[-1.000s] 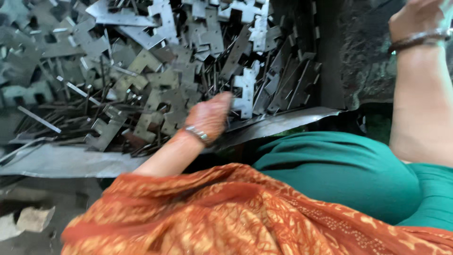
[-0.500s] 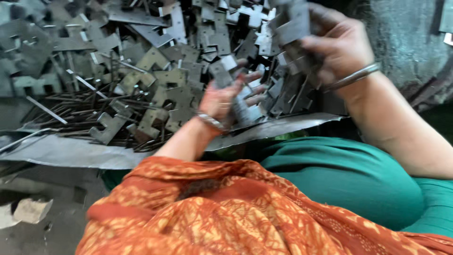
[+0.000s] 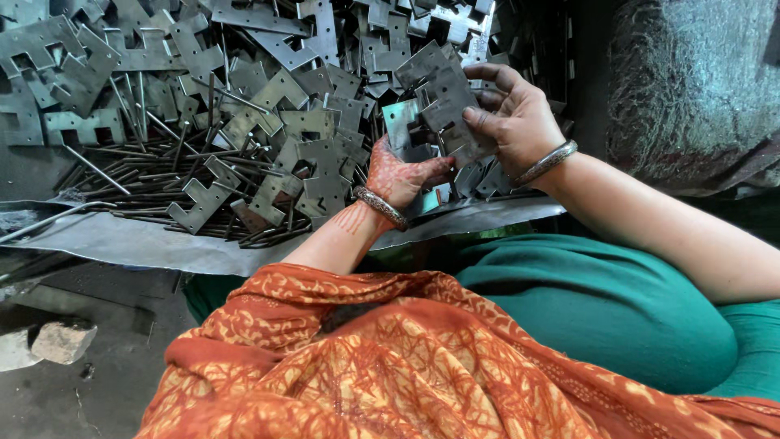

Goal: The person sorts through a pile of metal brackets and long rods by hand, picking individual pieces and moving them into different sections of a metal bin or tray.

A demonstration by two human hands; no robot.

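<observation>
Metal plates (image 3: 443,102), flat and notched, sit stacked in the right hand (image 3: 520,118), whose fingers curl around their right edge and hold them up above the heap of plates (image 3: 268,162). Just below, the left hand (image 3: 402,175) closes its fingertips on what looks like one shinier plate (image 3: 404,122), though the grip is partly hidden. Thin rods (image 3: 138,175) lie among the heap on a grey sheet (image 3: 122,244).

Notched metal plates (image 3: 244,122) and thin rods (image 3: 146,175) crowd the sheet (image 3: 122,240); open passage only along its bare near edge.
</observation>
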